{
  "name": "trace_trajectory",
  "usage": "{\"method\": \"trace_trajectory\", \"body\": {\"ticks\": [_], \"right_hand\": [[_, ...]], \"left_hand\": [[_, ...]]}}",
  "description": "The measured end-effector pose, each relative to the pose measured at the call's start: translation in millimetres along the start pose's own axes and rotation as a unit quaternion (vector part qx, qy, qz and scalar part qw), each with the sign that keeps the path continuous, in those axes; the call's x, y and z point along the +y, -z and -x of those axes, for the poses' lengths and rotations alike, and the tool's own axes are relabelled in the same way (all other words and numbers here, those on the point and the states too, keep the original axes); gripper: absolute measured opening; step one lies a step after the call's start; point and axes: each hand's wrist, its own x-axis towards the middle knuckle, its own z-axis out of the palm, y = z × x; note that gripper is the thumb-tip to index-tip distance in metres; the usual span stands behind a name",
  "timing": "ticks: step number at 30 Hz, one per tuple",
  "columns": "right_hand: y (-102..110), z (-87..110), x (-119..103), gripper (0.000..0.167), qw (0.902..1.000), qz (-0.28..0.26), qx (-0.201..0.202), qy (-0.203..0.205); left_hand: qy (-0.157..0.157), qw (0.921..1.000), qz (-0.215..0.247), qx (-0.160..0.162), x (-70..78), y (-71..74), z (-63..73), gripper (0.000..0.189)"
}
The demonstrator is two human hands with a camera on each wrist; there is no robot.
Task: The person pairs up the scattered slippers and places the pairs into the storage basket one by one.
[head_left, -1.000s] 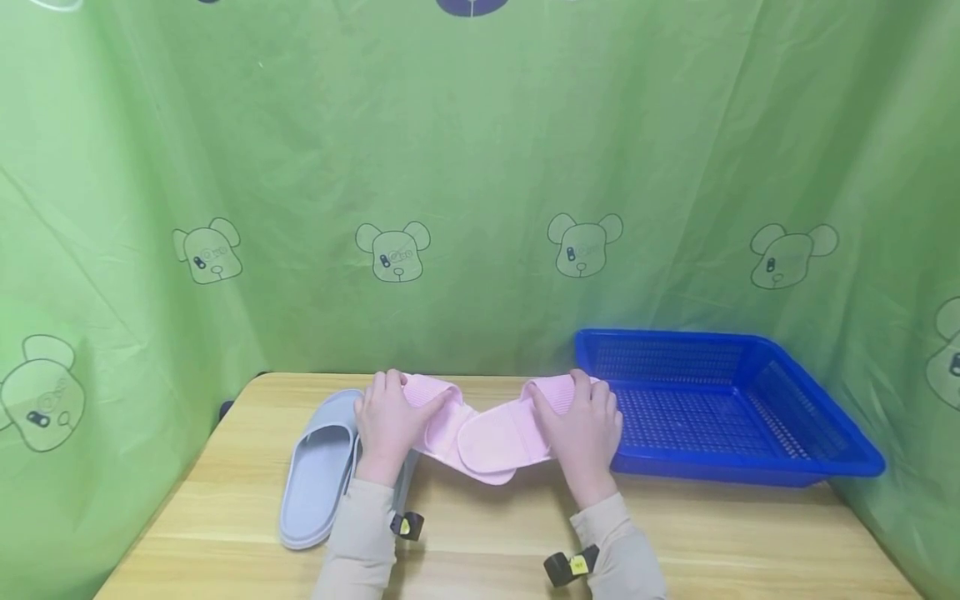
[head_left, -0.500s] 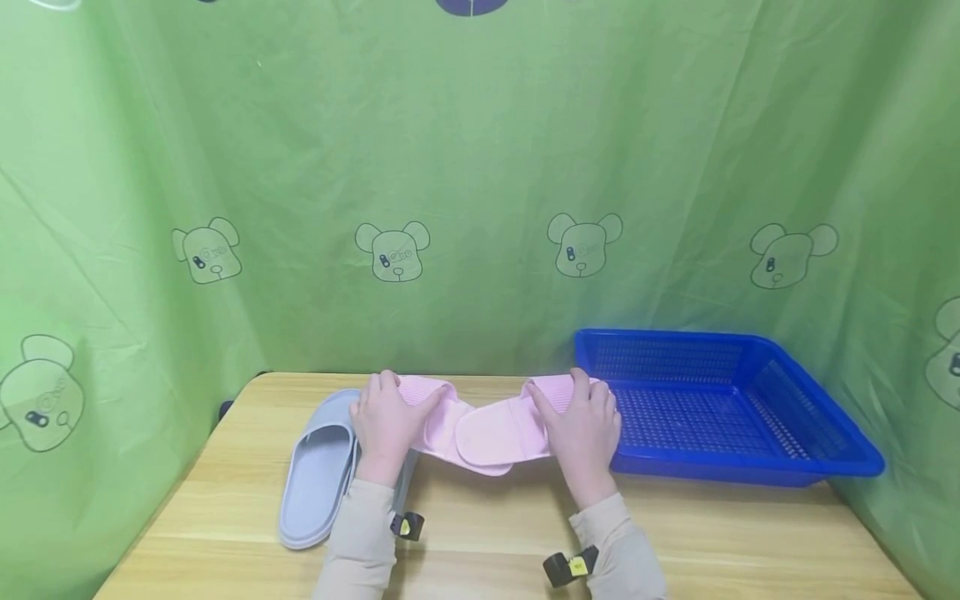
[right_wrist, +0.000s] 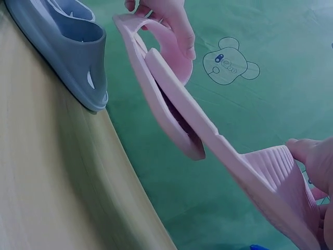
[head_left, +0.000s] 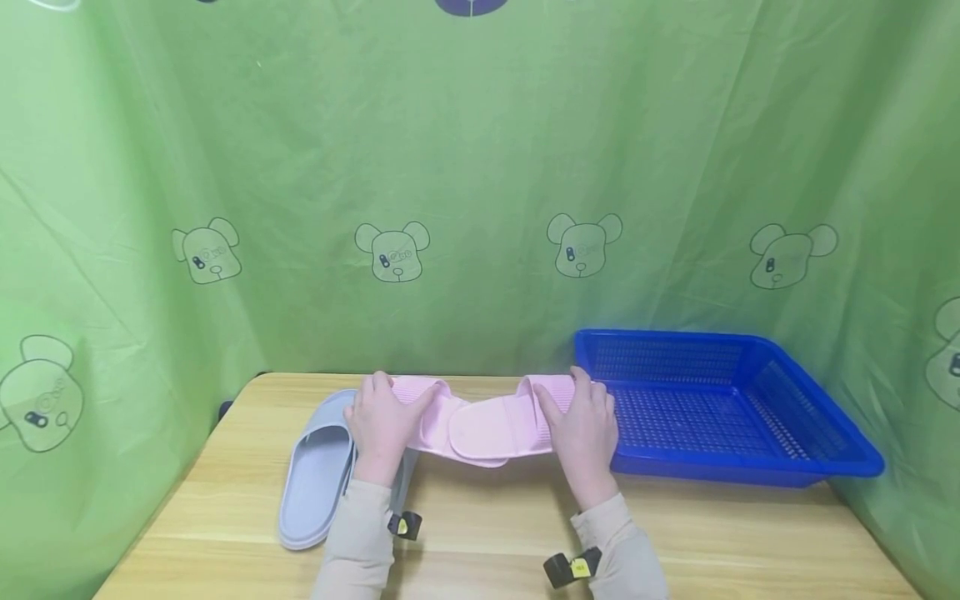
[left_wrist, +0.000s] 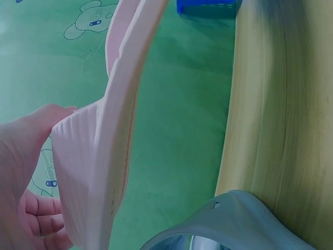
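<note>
My left hand [head_left: 380, 425] grips a pink slipper [head_left: 441, 421] at its ribbed strap, thumb on top. The right hand [head_left: 587, 429] holds the matching pink slipper [head_left: 486, 428] the same way, by strap and toe end. Both are raised over the table, toes outward, and their heel ends overlap in the middle, the right one lying over the left. From the right wrist view, a narrow gap shows between the two soles [right_wrist: 179, 117]. Behind my left hand and sleeve, a pair of grey-blue slippers [head_left: 315, 483] lies on the table; the second one is mostly hidden.
A blue plastic basket [head_left: 712, 473] with perforated walls stands at the back right of the wooden table [head_left: 480, 542], close to my right hand. A green curtain [head_left: 480, 150] with bear-head prints hangs behind the table and along both sides.
The pink slippers have tilted up, their overlapping heel ends rising and levelling. Both hands have shifted slightly to the left. The grey-blue slippers and the basket have stayed in place.
</note>
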Motion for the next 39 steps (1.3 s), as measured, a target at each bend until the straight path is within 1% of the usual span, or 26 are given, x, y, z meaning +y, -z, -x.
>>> {"method": "trace_trajectory", "body": {"ticks": [8,14,24,39], "right_hand": [[2,0.2,-2,0.067,0.9995,-0.019,-0.022,-0.010],[3,0.7,-4,0.066,0.9992,-0.032,-0.019,-0.016],[3,2.5,-6,0.063,0.9982,-0.045,-0.023,-0.031],[5,4.2,-12,0.060,0.9973,-0.048,-0.051,-0.020]], "left_hand": [[0.005,1.0000,-0.003,0.000,0.1,1.1,1.5,0.082],[0.011,0.9999,-0.007,-0.008,0.6,2.8,2.6,0.084],[0.010,0.9998,-0.019,0.002,2.9,-0.5,2.7,0.088],[0.014,0.9996,-0.014,0.019,3.7,-0.2,2.6,0.084]]}}
